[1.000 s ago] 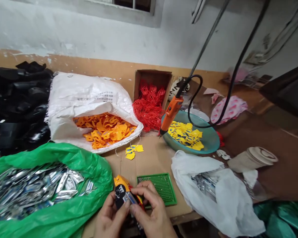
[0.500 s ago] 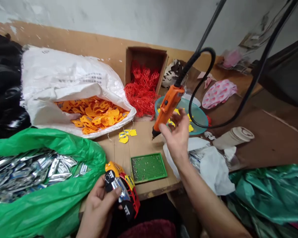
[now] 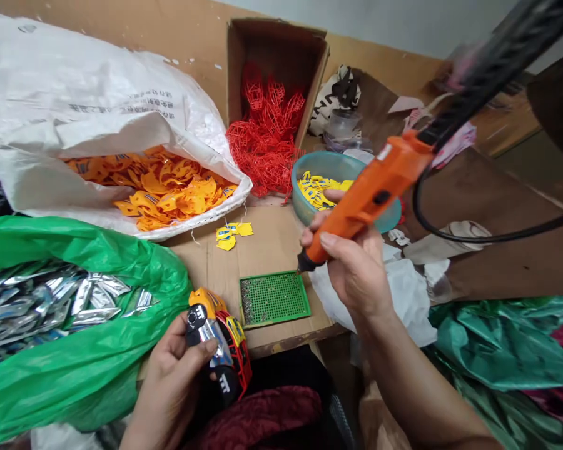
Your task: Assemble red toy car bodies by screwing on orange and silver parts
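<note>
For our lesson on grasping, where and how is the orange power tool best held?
Probably grip the orange power tool by its narrow lower body, above the black tip, from below right: it slants tip down-left, its black ribbed stem rising upper right.

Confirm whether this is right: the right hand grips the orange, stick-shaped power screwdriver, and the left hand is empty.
The left hand is not empty: the head view shows it holding a black, orange and red plastic assembly. The rest stands.

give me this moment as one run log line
left hand grip: holds multicoloured assembly | right hand grip: holds orange screwdriver | screwdriver tip: apart from assembly, near green tray
</note>
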The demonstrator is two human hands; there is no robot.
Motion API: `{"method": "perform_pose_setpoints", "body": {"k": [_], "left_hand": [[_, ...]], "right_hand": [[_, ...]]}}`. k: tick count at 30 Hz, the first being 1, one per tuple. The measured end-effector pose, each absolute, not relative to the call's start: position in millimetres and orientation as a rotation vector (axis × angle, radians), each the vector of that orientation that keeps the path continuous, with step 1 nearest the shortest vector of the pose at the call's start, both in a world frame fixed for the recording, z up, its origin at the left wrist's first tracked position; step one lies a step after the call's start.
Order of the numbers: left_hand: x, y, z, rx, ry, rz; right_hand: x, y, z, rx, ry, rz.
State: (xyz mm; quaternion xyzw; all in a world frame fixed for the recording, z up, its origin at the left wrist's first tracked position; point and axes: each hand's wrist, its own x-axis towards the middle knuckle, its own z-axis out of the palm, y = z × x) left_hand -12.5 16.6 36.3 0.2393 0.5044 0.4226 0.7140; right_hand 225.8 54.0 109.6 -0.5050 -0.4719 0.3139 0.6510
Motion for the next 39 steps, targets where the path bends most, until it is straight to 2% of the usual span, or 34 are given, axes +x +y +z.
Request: {"method": "perform_pose_setpoints", "body": {"k": [13, 39], "left_hand": [[-7, 17, 29, 0.549, 1.204, 0.896], [-5, 18, 22, 0.559, 1.157, 0.930]], "right_hand": [[216, 16, 55, -1.069, -0.993, 0.963], [216, 12, 36, -1.028, -1.016, 1.023]]}}
